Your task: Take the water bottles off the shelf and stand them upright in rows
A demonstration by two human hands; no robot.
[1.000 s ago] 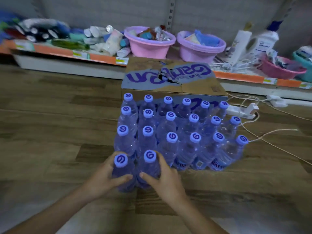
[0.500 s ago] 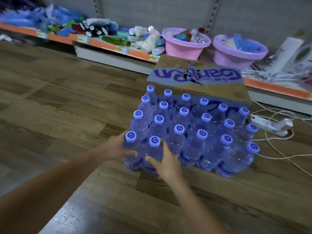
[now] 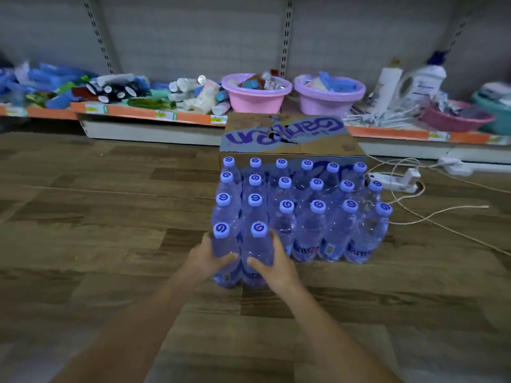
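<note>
Water bottles (image 3: pixel 301 208) upright in rows on floor (image 3: pixel 110 217); left hand (image 3: pixel 206 258) and right hand (image 3: pixel 276 265) each around one front bottle.

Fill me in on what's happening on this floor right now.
A person is building a block of upright water bottles on the wooden floor, in front of a cardboard box. The left hand and right hand each grip one bottle, starting a new front row of two.
</note>
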